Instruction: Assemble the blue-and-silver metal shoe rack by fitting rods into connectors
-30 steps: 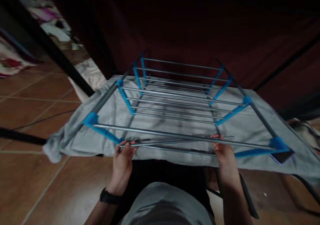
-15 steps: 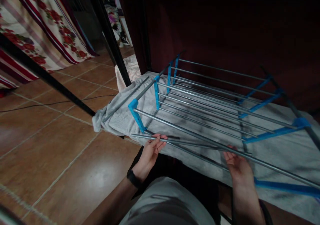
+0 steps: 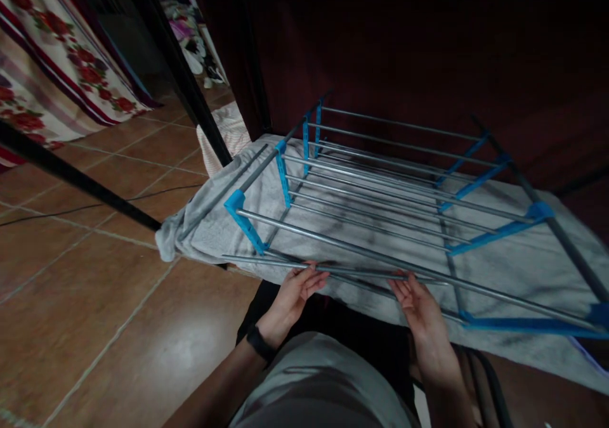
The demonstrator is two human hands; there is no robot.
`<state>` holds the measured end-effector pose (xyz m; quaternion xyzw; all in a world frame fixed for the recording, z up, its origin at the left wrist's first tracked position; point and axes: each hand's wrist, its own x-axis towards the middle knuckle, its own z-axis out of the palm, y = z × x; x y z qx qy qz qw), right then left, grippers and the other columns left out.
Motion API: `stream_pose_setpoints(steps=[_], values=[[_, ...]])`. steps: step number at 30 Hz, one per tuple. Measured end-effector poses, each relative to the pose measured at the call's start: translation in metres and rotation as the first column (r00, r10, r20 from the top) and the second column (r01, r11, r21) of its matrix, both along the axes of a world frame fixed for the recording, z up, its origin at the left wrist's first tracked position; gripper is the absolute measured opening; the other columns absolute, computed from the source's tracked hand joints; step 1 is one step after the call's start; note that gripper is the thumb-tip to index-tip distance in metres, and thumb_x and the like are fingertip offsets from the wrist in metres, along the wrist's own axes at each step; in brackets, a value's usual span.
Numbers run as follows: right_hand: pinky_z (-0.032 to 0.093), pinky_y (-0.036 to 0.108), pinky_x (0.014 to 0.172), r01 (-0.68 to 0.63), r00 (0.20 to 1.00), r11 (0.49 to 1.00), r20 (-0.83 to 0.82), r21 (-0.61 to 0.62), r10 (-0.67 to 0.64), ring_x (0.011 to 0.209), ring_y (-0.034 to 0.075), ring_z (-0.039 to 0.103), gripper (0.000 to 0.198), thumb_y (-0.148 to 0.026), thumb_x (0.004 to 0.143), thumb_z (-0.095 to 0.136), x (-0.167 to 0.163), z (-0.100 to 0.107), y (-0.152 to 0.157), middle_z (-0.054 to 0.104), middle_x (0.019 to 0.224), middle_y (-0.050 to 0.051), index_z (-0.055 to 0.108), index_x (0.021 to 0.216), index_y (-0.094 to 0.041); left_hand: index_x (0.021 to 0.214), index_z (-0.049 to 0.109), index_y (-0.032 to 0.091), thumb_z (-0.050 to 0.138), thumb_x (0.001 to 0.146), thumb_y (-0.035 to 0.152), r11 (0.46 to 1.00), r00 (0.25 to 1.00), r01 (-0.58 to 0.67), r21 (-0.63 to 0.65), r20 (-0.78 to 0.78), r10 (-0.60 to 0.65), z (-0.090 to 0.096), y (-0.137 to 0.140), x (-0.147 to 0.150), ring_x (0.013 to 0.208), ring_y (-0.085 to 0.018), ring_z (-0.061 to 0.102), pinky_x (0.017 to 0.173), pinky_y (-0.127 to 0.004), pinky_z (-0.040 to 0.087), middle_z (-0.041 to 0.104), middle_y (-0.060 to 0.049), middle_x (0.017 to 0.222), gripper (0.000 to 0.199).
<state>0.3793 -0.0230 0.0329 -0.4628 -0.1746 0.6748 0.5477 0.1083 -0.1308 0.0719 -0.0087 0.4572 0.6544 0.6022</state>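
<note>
My left hand (image 3: 295,290) is closed on a thin grey metal rod (image 3: 359,272), thumb on top and fingers beneath. My right hand (image 3: 421,307) grips the same rod farther right, its fingertips curled round it. The rod lies nearly level and sticks out past both hands. Just beyond it stands a rack (image 3: 333,241) of parallel metal bars joined by blue plastic side pieces. The rack's front bar slopes down to the right, passing close above my right fingers. A blue corner connector (image 3: 235,201) sits at the rack's left front.
A grey blanket (image 3: 204,234) lies under the rack. Dark metal posts (image 3: 190,92) rise at the left, and a dark red panel (image 3: 380,47) stands behind. A thin cable (image 3: 104,205) crosses the tiled floor (image 3: 109,307). A floral curtain (image 3: 66,54) hangs at upper left.
The rod has shifted a little left relative to the rack. My right hand has come left with it, closer to my left hand, which now holds the rod farther from its left end.
</note>
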Motion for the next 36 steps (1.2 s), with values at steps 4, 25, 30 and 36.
stream_pose_setpoints(steps=[4,25,30,36], values=[[0.062,0.042,0.088,0.011,1.000,0.999,-0.023,0.038,-0.011,0.083,0.018,0.070,0.034,-0.030,0.065,0.090,-0.006,0.011,-0.007,0.069,0.079,-0.001,0.058,0.072,-0.023,0.090,0.070,0.011,0.075,0.082,0.026,0.961,0.945,0.269,-0.060,-0.174,-0.276,0.003,-0.005,0.003,0.082,-0.024,0.074,0.071,-0.030,0.059,0.075,-0.016,0.091,0.018],[0.061,0.031,0.076,0.018,0.995,0.995,-0.102,0.099,-0.008,0.083,0.019,0.072,0.024,-0.026,0.069,0.087,-0.017,0.027,-0.006,0.076,0.083,0.004,0.063,0.069,-0.022,0.135,0.058,0.020,0.039,0.096,0.011,0.757,-0.679,0.478,-0.446,-0.734,-0.003,-0.012,0.010,-0.024,0.098,-0.023,0.070,0.087,-0.037,0.055,0.072,-0.009,0.116,0.044],[0.061,0.032,0.084,-0.058,0.991,0.996,-0.120,0.061,0.065,0.089,0.018,0.071,0.015,-0.019,0.071,0.082,-0.017,0.020,-0.008,0.076,0.089,0.003,0.070,0.079,-0.021,0.135,0.057,0.020,0.043,0.089,0.001,0.740,-0.700,0.493,-0.457,-0.713,0.026,0.003,0.017,-0.007,0.106,-0.024,0.065,0.096,-0.040,0.051,0.070,-0.010,0.116,0.052],[0.061,0.037,0.094,-0.112,0.986,0.992,-0.128,-0.053,0.104,0.093,0.018,0.071,0.024,-0.016,0.068,0.083,-0.018,0.007,-0.011,0.075,0.092,0.002,0.071,0.088,-0.020,0.134,0.054,0.019,0.047,0.090,0.002,0.688,-0.743,0.509,-0.517,-0.668,0.048,0.020,0.033,0.014,0.106,-0.021,0.063,0.097,-0.036,0.046,0.068,-0.008,0.118,0.048]])
